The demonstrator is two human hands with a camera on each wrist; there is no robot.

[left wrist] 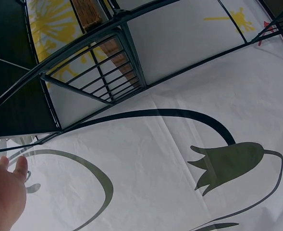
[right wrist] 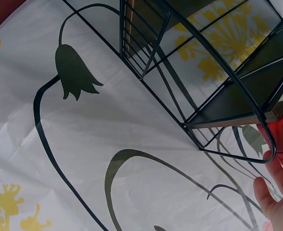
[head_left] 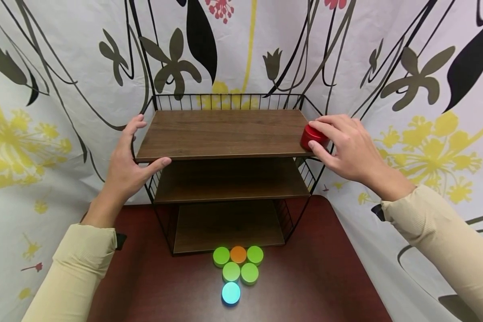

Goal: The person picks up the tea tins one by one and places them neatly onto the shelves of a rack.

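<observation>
A small red round tin (head_left: 311, 137) stands at the right end of the top board (head_left: 225, 132) of a wire-framed shelf unit. My right hand (head_left: 346, 145) grips this tin, thumb at the front and fingers over the far side. In the right wrist view, part of the red tin (right wrist: 281, 137) shows above the fingers, beside the wire frame. At the opposite end, my left hand (head_left: 124, 161) is by the board's front left corner, its thumb stretched out along the front edge and nothing in its grasp. The left wrist view catches only part of that left hand (left wrist: 6, 195).
A middle board (head_left: 229, 181) and a bottom board (head_left: 229, 223) lie below. On the dark red table (head_left: 306, 277) in front are several green round tins (head_left: 231, 272), an orange one (head_left: 238, 254) and a blue one (head_left: 231, 293). Flower-patterned cloth (head_left: 241, 49) hangs behind.
</observation>
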